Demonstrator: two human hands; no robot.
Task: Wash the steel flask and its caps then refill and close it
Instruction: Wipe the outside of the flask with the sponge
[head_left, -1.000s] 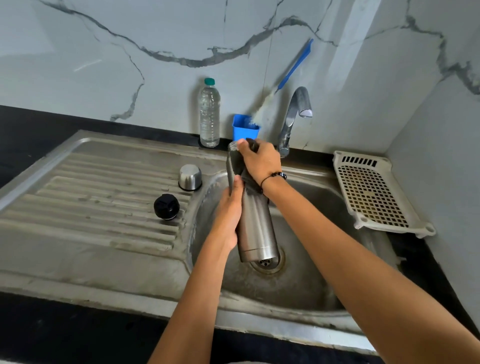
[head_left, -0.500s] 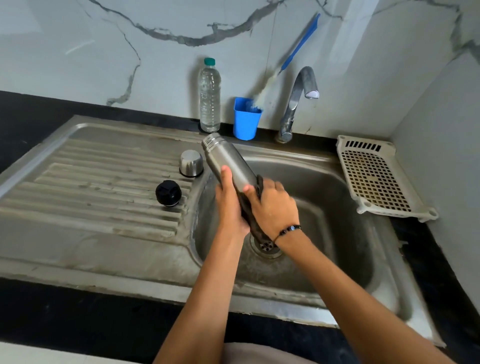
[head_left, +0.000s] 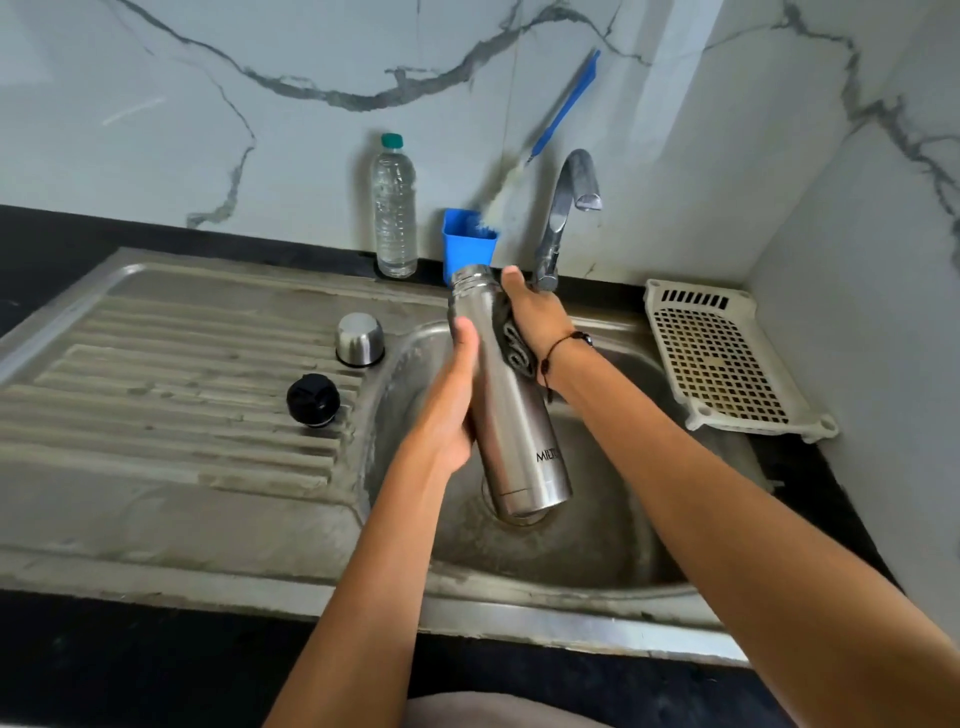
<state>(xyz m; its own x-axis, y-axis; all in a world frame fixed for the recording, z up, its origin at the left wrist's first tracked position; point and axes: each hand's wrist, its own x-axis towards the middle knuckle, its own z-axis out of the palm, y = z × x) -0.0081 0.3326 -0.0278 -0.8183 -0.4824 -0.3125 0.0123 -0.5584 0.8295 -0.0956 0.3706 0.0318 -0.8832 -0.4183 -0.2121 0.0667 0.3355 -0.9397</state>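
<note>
The head view shows the steel flask (head_left: 511, 400) held over the basin of the steel sink (head_left: 597, 525), nearly upright with its open mouth away from the person, probably so that rinse water and dirt fall into the basin. The left hand (head_left: 451, 402) wraps around the middle of the body to keep it steady. The right hand (head_left: 535, 312) is clamped on the upper part and presses a dark scrub pad (head_left: 517, 345) against the metal, so I judge that the outside is being scrubbed. The steel cup cap (head_left: 360, 339) and the black inner cap (head_left: 313, 400) wait apart on the drainboard (head_left: 156, 374), not in the way. The flask hides the drain, the pad is mostly covered by the fingers, and no water is visible at the tap (head_left: 569, 208).
</note>
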